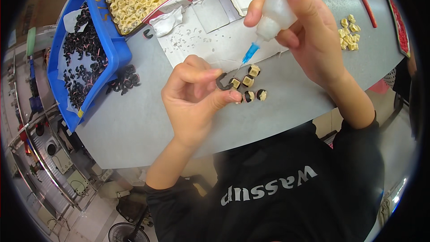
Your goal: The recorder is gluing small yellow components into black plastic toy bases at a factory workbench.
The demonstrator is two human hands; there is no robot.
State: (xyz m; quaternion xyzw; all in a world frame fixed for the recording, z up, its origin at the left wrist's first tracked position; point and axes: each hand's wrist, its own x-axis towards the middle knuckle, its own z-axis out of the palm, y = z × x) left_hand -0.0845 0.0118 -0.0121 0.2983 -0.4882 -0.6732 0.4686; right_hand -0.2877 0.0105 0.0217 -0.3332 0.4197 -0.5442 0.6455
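My left hand (192, 96) pinches a small black C-shaped piece (221, 82) between thumb and forefinger, over the grey table. In my right hand (311, 40) is a translucent white squeeze bottle (280, 9), tilted with its nozzle pointing down to the left. The bottle's blue needle tip (251, 53) ends close to the black piece; whether they touch I cannot tell. Just beyond my left fingertips lie several small cream-and-black pieces (247, 80), partly hidden by that hand.
A blue bin (117, 56) of black pieces stands at the left, with loose black pieces (125, 80) beside it. Behind are a tray of cream pieces (130, 0) and a white sheet (183, 40). Cream pieces (349, 38) and a red pen (368, 11) lie right.
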